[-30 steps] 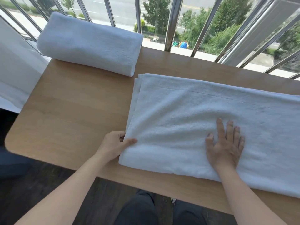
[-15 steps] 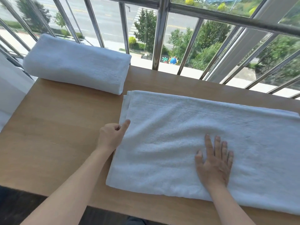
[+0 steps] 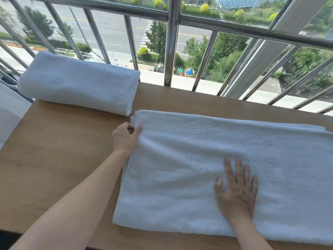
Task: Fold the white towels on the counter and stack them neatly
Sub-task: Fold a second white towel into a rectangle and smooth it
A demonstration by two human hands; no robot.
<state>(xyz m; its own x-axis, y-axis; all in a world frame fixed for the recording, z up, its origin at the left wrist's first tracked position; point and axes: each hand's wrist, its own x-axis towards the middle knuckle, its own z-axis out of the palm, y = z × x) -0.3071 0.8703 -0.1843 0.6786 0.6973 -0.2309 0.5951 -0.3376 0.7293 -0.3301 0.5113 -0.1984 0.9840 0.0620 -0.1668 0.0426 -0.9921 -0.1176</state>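
A large white towel [image 3: 207, 159] lies flat on the wooden counter [image 3: 59, 152], folded lengthwise and running off the right edge of view. My left hand [image 3: 126, 138] pinches the towel's left edge near its far left corner, thumb on top and fingers curled under. My right hand [image 3: 237, 190] rests flat on the towel's near middle, fingers straight and spread. A second white towel [image 3: 79, 85], folded into a thick bundle, sits at the counter's far left corner, just beyond my left hand.
A metal railing [image 3: 169, 51] with slanted bars runs along the counter's far edge, with a street and trees far below. Bare wood lies left of the flat towel. The counter's near edge crosses the bottom of view.
My left hand has slid along the towel's left edge from the near corner toward the far corner and now pinches it. My right hand has stayed flat on the towel.
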